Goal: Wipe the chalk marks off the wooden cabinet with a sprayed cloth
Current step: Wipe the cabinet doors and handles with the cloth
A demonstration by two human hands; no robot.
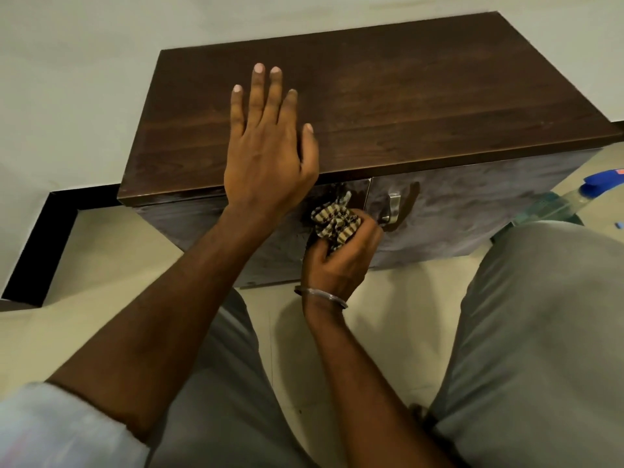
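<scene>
Two doors remain smeared: your right hand (341, 255) bunches the cloth (334, 221) against the cabinet (371, 106) front, with hazy streaks toward 3 o'clock. Your left hand (266, 146) lies spread on top.

A pale wall (84, 79) rose above a black skirting (40, 244); below it lay cream floor tiles (111, 251).

Home room, wooden cabinet (371, 96), tiled floor (388, 315)

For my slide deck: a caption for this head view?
Left hand braces on cabinet top; right hand rubs checked cloth on its door.
</scene>
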